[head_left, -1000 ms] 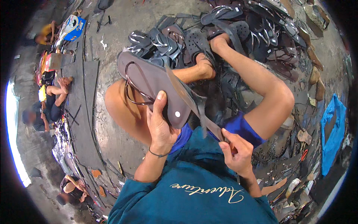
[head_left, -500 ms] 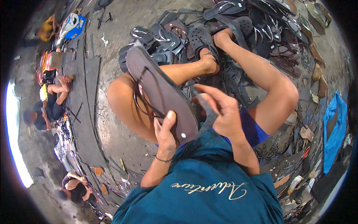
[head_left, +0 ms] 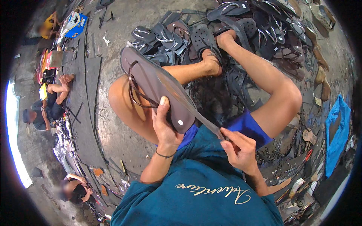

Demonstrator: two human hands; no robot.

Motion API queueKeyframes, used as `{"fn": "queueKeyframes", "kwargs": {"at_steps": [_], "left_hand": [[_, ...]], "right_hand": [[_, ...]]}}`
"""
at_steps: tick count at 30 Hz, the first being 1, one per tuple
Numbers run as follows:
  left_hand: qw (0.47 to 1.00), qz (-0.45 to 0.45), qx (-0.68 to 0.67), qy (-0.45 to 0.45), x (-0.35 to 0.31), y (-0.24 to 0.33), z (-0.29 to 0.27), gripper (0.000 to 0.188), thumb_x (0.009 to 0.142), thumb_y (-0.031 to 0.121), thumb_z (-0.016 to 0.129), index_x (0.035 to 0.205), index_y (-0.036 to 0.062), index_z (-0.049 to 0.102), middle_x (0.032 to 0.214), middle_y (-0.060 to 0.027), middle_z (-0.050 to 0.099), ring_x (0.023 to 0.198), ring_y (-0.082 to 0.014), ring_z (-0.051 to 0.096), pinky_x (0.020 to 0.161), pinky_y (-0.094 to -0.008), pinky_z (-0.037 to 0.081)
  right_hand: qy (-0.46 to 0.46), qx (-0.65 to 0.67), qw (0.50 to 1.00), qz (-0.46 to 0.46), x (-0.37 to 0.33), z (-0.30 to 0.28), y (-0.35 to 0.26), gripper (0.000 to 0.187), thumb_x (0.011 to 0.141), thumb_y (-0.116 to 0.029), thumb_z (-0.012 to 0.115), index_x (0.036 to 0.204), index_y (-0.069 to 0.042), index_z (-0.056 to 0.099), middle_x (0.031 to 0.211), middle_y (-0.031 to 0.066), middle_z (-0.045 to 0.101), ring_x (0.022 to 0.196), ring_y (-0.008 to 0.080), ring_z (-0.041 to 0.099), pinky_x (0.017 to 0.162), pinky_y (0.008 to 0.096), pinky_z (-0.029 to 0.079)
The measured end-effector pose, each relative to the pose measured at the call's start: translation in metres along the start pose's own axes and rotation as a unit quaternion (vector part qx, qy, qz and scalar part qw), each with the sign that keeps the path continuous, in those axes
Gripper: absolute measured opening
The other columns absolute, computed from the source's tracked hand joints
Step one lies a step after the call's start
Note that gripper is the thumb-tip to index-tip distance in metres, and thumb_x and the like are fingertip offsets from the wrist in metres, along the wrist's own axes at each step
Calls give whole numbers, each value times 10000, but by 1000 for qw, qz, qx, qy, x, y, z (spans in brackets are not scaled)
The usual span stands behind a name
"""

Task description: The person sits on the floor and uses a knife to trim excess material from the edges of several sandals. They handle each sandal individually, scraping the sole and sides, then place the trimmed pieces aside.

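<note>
A brown flip-flop [head_left: 154, 81] with shiny dark straps [head_left: 135, 92] slants across my left knee, toe end up and to the left. My left hand [head_left: 166, 128] is closed around its heel end, the thumb on the footbed beside a small white round sticker [head_left: 180, 122]. A thin dark strip of rubber [head_left: 206, 121] runs taut from the sole's right edge down to my right hand [head_left: 240, 151]. The fingertips of that hand pinch the strip's end, over my lap. Where the strip joins the sole is partly blurred.
Black and brown flip-flops [head_left: 283, 34] lie heaped around my feet, with rubber scraps [head_left: 241, 86] between my legs. To the right are a blue cloth [head_left: 335, 132] and orange-handled scissors [head_left: 309, 154]. Other people sit at the left, near a blue-and-white box [head_left: 75, 25].
My right hand has moved down and to the right, drawing the strip out long from the sole. The flip-flop has shifted slightly left in my left hand.
</note>
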State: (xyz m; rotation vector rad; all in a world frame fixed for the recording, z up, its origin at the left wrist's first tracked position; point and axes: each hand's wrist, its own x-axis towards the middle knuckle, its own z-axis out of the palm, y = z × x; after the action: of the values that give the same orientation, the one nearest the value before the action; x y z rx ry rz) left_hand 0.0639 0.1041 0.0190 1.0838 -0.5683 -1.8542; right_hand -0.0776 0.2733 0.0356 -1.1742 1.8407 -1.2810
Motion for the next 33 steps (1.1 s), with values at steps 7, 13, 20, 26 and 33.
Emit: {"fn": "queueKeyframes", "kwargs": {"at_steps": [7,13,20,26,33], "left_hand": [[996,20,73,55,-14,-5,-5,352,954,305,540,1173,31,565,1071,-92,633,1003,-200,623,872,-374,533],[996,-32,76,-18,-20,0,-39,467,903,221,611,1277,-15,462,1077,-116,622,936,-216,644,812,-348,550],[987,-35,155,-20,-29,9,-57,555,863,197,631,1324,-31,422,1140,-137,608,1003,-230,636,869,-367,542],[988,-47,147,-17,-36,16,-40,591,839,186,643,1333,-42,413,1160,-149,604,1007,-241,641,882,-372,546],[988,-50,142,-26,-36,14,-47,599,833,208,643,1327,-42,417,1164,-163,603,1016,-243,642,873,-374,552]], "right_hand": [[22,8,999,-33,43,24,-11,303,840,-91,726,1116,20,670,867,155,691,606,194,642,543,299,503],[13,49,999,-5,50,11,0,283,841,-89,721,1110,-6,686,794,127,673,529,125,552,497,262,433],[-77,23,997,-3,30,2,7,315,830,-109,741,1122,-5,683,787,123,677,573,148,616,522,268,477],[-16,17,997,-70,68,38,7,293,849,-115,719,1123,-19,680,772,118,661,564,185,615,526,295,486],[33,25,992,-117,114,73,9,298,852,-134,715,1137,-56,677,734,104,634,570,206,628,519,332,489]]}}
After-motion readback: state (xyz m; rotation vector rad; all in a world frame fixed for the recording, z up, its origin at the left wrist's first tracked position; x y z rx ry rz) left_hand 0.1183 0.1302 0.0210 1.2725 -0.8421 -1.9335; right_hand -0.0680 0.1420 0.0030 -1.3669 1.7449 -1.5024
